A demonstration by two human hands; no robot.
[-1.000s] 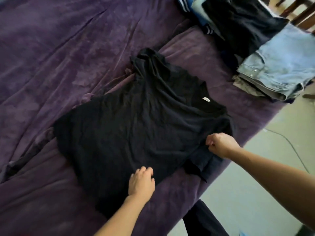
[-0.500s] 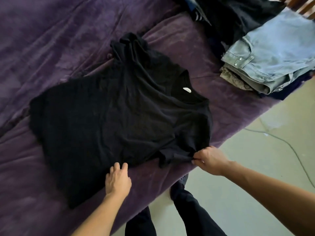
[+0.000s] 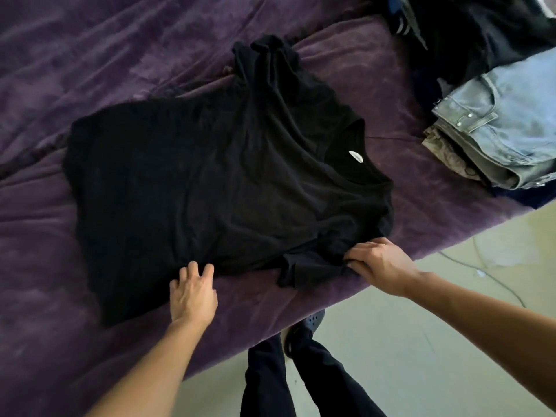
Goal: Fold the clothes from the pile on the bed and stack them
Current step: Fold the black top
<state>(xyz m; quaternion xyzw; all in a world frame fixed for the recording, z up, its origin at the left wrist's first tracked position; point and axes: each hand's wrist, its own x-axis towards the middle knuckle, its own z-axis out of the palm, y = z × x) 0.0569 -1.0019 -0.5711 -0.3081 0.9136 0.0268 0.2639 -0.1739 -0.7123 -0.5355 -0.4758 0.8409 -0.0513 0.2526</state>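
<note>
A black T-shirt lies spread flat on the purple bedspread, neck with a white label toward the right. My left hand rests at the shirt's near edge, fingertips tucked on the fabric. My right hand pinches the near sleeve and shoulder close to the bed's edge. The far sleeve is bunched up at the top. A folded stack with light blue jeans on top sits at the right.
A heap of dark clothes lies at the upper right behind the jeans. The bed's edge runs diagonally; beyond it are a pale floor, a thin cable and my legs in dark trousers.
My right hand has shifted from the shoulder down to the near sleeve at the bed's edge. My left hand stays on the shirt's near edge. The view has shifted over the bed.
</note>
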